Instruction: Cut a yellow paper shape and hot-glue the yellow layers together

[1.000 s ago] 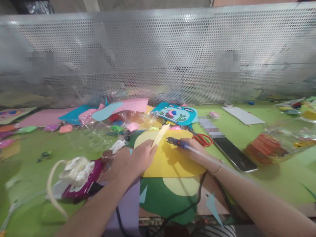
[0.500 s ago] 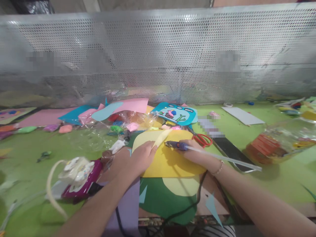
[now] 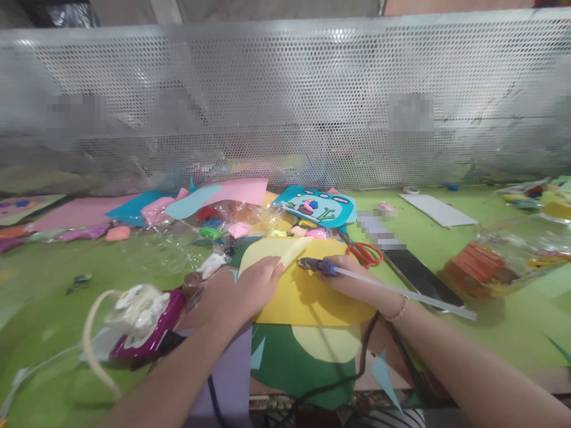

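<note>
My left hand (image 3: 254, 288) pinches a pale cream paper strip (image 3: 292, 252) and lifts its end off a yellow paper sheet (image 3: 307, 297). The sheet lies on green paper (image 3: 285, 362) at the near edge of the table. A blue glue gun (image 3: 319, 266) is gripped in my right hand (image 3: 357, 279). Its nozzle points left, close to the strip, and a clear glue stick (image 3: 401, 291) sticks out behind the hand. A black cord (image 3: 352, 371) trails from it toward me.
Red-handled scissors (image 3: 366, 252) and a black phone (image 3: 419, 276) lie right of my hand. A blue craft face (image 3: 316, 205), pink and blue sheets (image 3: 223, 193), clay bits and plastic wrap (image 3: 200, 232) crowd the middle. A purple pouch (image 3: 143, 324) sits left, a clear bag (image 3: 504, 255) right, a mesh screen (image 3: 285, 101) behind.
The glue gun's nozzle has dropped lower toward the yellow sheet, and the cream strip has tilted down flatter. My left hand has stayed in place.
</note>
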The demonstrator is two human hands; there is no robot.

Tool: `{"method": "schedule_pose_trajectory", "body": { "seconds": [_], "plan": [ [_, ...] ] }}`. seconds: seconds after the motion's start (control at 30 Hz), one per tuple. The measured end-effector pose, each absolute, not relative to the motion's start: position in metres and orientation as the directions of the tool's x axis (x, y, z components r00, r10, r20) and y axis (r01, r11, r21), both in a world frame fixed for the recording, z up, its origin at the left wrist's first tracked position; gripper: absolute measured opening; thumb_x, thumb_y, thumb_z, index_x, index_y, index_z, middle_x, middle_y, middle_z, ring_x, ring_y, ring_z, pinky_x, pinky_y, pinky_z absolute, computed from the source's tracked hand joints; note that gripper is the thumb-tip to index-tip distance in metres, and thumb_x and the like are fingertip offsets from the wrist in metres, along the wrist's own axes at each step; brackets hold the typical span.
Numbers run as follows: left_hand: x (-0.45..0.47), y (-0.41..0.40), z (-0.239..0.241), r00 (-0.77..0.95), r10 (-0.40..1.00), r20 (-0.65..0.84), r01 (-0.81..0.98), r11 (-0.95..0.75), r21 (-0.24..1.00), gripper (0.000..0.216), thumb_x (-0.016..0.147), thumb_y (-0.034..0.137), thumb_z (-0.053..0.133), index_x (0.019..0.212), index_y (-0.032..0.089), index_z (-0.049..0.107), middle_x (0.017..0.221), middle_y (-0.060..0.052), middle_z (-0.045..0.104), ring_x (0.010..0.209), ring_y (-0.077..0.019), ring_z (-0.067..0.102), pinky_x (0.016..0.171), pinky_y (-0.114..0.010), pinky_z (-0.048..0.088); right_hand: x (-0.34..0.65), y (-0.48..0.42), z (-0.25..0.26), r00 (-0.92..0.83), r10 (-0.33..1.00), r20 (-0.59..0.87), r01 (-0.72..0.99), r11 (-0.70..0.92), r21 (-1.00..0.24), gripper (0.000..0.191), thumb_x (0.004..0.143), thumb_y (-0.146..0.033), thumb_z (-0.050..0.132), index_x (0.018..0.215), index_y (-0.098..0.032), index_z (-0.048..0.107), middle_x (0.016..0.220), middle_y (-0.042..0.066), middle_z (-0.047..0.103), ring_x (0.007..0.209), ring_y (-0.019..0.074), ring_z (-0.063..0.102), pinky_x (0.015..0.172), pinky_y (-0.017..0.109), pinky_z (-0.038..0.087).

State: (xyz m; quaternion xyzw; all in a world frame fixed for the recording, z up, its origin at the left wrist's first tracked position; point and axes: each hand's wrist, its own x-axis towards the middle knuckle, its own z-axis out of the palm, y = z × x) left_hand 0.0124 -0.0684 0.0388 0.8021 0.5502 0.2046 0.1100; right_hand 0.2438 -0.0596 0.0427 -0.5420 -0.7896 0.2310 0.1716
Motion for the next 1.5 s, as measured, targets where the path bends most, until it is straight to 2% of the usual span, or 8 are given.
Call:
{"method": "schedule_pose_trajectory", "body": {
  "seconds": [0.13,0.33,0.47,0.63,0.8,1.03,1.5],
  "plan": [
    [0.012,-0.069,0.038,0.310,0.925,0.220,0.833,-0.376,0.406,0.036,0.093,0.036,0.025,0.096,0.019,0.057,0.100,-0.008,0.062,0.094,-0.0216,0.058,0.080,-0.032,0.042,0.243,-0.066,0.046,-0.359,0.932,0.044,0.794,0.330,-0.510,0.007,0.077,-0.017,0.049,0.073,-0.018,0.054,0.073,0.003,0.060,0.063,0.0125,0.053,0.053,0.022,0.032],
    [0.013,-0.070,0.043,0.324,0.922,0.213,0.835,-0.384,0.394,0.032,0.092,0.032,0.026,0.088,0.020,0.055,0.089,-0.005,0.062,0.086,-0.0204,0.059,0.074,-0.031,0.042,0.244,-0.071,0.049,-0.378,0.925,0.030,0.833,0.354,-0.425,0.009,0.075,-0.014,0.046,0.071,-0.017,0.053,0.071,0.005,0.060,0.061,0.0129,0.051,0.053,0.023,0.030],
    [0.013,-0.070,0.045,0.323,0.919,0.225,0.830,-0.389,0.399,0.030,0.092,0.031,0.027,0.091,0.020,0.055,0.094,-0.005,0.062,0.089,-0.0203,0.058,0.078,-0.032,0.042,0.243,-0.070,0.047,-0.371,0.926,0.070,0.846,0.368,-0.385,0.009,0.072,-0.012,0.047,0.071,-0.018,0.054,0.071,0.005,0.061,0.061,0.0146,0.051,0.053,0.024,0.029],
    [0.013,-0.073,0.047,0.307,0.918,0.251,0.837,-0.385,0.387,0.032,0.093,0.032,0.026,0.087,0.020,0.055,0.090,-0.004,0.063,0.086,-0.0196,0.059,0.074,-0.030,0.042,0.239,-0.066,0.045,-0.350,0.933,0.086,0.830,0.352,-0.433,0.007,0.073,-0.017,0.049,0.071,-0.018,0.056,0.071,0.003,0.062,0.063,0.0142,0.054,0.052,0.023,0.029],
    [0.013,-0.075,0.052,0.285,0.920,0.269,0.838,-0.375,0.396,0.033,0.093,0.034,0.026,0.086,0.021,0.056,0.088,-0.003,0.063,0.083,-0.0186,0.059,0.072,-0.028,0.042,0.235,-0.067,0.047,-0.288,0.952,0.106,0.842,0.304,-0.445,0.010,0.074,-0.023,0.051,0.067,-0.018,0.055,0.066,0.002,0.061,0.056,0.0117,0.051,0.047,0.023,0.027],
    [0.015,-0.075,0.054,0.283,0.927,0.245,0.832,-0.365,0.418,0.032,0.093,0.032,0.027,0.089,0.021,0.056,0.092,-0.005,0.064,0.090,-0.0191,0.059,0.079,-0.029,0.043,0.234,-0.072,0.052,-0.246,0.969,-0.005,0.855,0.215,-0.472,0.005,0.067,-0.022,0.053,0.064,-0.019,0.054,0.064,0.002,0.060,0.054,0.0114,0.051,0.043,0.021,0.028],
    [0.015,-0.076,0.054,0.277,0.925,0.259,0.831,-0.366,0.419,0.034,0.093,0.033,0.028,0.095,0.019,0.059,0.098,-0.005,0.065,0.094,-0.0197,0.060,0.082,-0.029,0.043,0.234,-0.079,0.057,-0.291,0.957,0.015,0.866,0.270,-0.422,0.006,0.063,-0.021,0.053,0.058,-0.018,0.052,0.062,0.003,0.059,0.053,0.0118,0.049,0.045,0.023,0.029]
  ]
}}
